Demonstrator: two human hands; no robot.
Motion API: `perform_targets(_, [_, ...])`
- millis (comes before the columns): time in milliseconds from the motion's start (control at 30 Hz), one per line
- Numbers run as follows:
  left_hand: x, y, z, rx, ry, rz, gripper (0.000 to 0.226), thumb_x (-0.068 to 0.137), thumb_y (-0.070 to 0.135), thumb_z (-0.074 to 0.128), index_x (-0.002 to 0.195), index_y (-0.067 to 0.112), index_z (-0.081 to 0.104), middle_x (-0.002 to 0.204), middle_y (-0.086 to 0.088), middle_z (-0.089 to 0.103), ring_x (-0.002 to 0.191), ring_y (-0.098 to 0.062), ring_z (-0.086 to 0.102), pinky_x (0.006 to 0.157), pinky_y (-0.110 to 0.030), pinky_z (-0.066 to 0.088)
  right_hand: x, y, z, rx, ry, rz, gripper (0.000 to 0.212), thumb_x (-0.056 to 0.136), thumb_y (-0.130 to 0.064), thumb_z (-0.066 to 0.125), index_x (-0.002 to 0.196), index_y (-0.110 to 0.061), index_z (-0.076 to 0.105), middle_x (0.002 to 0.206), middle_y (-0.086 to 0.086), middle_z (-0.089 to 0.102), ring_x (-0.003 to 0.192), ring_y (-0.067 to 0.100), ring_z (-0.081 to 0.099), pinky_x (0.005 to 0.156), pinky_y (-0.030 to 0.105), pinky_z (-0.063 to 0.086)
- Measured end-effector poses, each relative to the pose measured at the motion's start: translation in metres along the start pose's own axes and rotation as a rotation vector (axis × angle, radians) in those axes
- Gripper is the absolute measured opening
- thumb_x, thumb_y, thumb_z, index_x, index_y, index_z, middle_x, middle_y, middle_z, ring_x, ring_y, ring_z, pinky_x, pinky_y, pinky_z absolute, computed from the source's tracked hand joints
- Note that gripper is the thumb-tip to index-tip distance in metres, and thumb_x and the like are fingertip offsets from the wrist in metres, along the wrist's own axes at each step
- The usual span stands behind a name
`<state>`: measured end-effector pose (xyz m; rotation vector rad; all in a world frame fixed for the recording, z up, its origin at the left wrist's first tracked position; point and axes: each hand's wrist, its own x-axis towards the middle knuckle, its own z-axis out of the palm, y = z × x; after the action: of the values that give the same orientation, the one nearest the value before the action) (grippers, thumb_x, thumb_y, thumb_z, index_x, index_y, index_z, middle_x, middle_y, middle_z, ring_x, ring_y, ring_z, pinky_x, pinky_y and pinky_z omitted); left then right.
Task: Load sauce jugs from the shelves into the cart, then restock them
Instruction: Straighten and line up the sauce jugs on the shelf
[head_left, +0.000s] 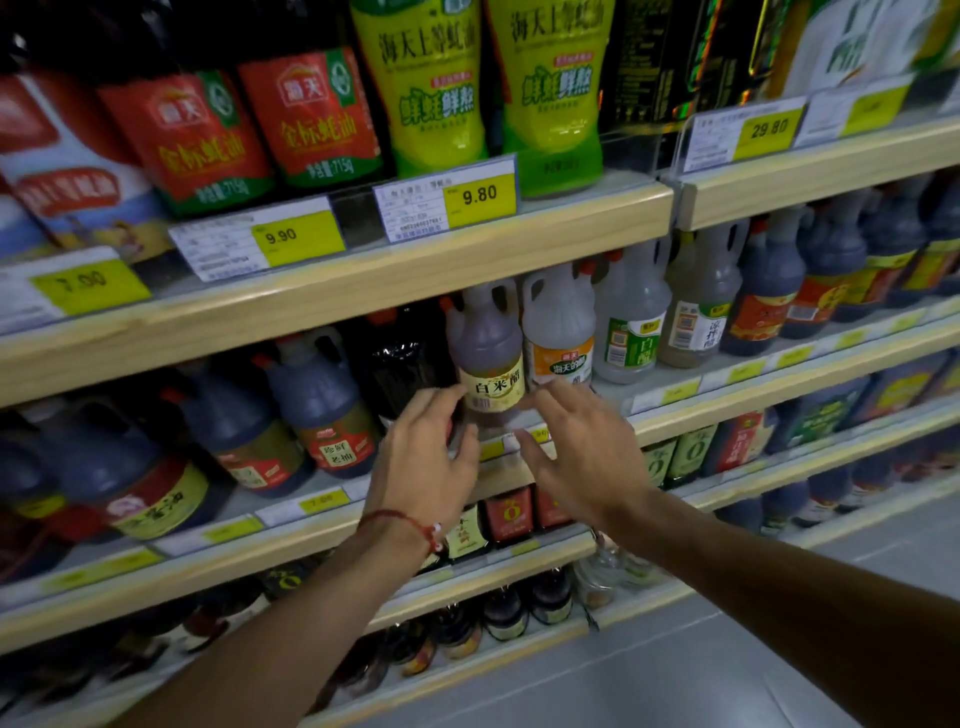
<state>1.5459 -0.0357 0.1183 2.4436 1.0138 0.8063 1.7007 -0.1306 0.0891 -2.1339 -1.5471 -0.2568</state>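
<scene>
Both hands spread wide, gripping nothing: left hand (426, 457) and right hand (576, 452) flank the base of the white rice vinegar jug (488, 348), touching or not I can't tell. The jug's upright on the middle shelf (727, 415), between a dark sauce jug (400, 358) on the left and a pale vinegar jug (558, 332) on the right

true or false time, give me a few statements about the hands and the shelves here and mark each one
1. The left hand and right hand reach toward the yellow-label jug with fingers spread. True.
2. The right hand grips the jug's handle. False: it is open and holds nothing.
3. A red bracelet sits on the left wrist. True.
4. The price tag below the green bottles reads 19.80. False: it reads 9.80.
5. The yellow-label jug lies on its side. False: it stands upright on its shelf.
</scene>
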Motion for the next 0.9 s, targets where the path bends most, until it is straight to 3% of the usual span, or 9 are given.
perform_targets(100, [-0.019,0.011,-0.026,0.138,-0.062,0.040,0.029,0.095,0.024,0.059,0.121,0.013,0.063,0.110,-0.004,0.059,0.100,-0.026,0.061,0.085,-0.041,0.053,-0.007,-0.005,-0.031,-0.052,-0.026,-0.059,0.028,0.095,-0.038,0.062,0.115,-0.018,0.066,0.112,0.001,0.065,0.105,0.023,0.059,0.082,0.036,0.050])
perform_targets(200, [-0.038,0.029,-0.050,0.274,-0.098,0.015,0.026,0.095,0.031,0.058,0.115,0.014,0.061,0.103,-0.004,0.056,0.098,-0.029,0.059,0.078,-0.040,0.051,-0.017,-0.016,-0.059,-0.074,-0.025,-0.108,0.028,0.090,-0.037,0.066,0.109,-0.016,0.067,0.103,0.002,0.065,0.100,0.026,0.060,0.079,0.037,0.049])
perform_targets(433, [-0.088,0.085,-0.104,0.526,-0.137,-0.021,0.033,0.096,0.046,0.049,0.118,0.023,0.057,0.112,0.002,0.059,0.108,-0.024,0.058,0.073,-0.035,0.047,-0.046,-0.059,-0.120,-0.135,-0.086,-0.238,0.043,0.090,-0.049,0.044,0.103,-0.015,0.067,0.099,0.003,0.063,0.100,0.028,0.057,0.084,0.041,0.046])
perform_targets(533, [-0.105,0.097,-0.126,0.599,-0.144,-0.048,0.034,0.096,0.048,0.046,0.118,0.024,0.057,0.113,0.004,0.062,0.106,-0.023,0.060,0.070,-0.034,0.043,-0.056,-0.073,-0.137,-0.185,-0.108,-0.261,0.043,0.089,-0.052,0.049,0.103,-0.016,0.069,0.097,0.004,0.065,0.099,0.028,0.059,0.081,0.040,0.047])
perform_targets(633, [-0.117,0.095,-0.146,0.618,-0.126,-0.080,0.035,0.096,0.048,0.047,0.120,0.024,0.056,0.114,0.004,0.060,0.105,-0.024,0.059,0.068,-0.033,0.040,-0.063,-0.087,-0.144,-0.183,-0.130,-0.289,0.046,0.088,-0.053,0.055,0.107,-0.014,0.071,0.100,0.005,0.068,0.106,0.030,0.062,0.087,0.042,0.050])
perform_targets(800, [-0.125,0.064,-0.174,0.575,-0.098,-0.102,0.034,0.095,0.049,0.049,0.114,0.023,0.059,0.110,0.003,0.061,0.104,-0.025,0.061,0.073,-0.036,0.050,-0.063,-0.118,-0.147,-0.170,-0.135,-0.293,0.056,0.089,-0.055,0.040,0.110,-0.014,0.071,0.102,0.005,0.067,0.101,0.030,0.062,0.086,0.042,0.051])
perform_targets(900, [-0.126,0.037,-0.188,0.605,-0.092,-0.079,0.035,0.095,0.049,0.048,0.114,0.022,0.059,0.109,0.003,0.062,0.103,-0.025,0.062,0.071,-0.035,0.047,-0.059,-0.142,-0.137,-0.177,-0.102,-0.274,0.056,0.089,-0.054,0.038,0.108,-0.014,0.071,0.099,0.004,0.066,0.099,0.029,0.062,0.089,0.043,0.050])
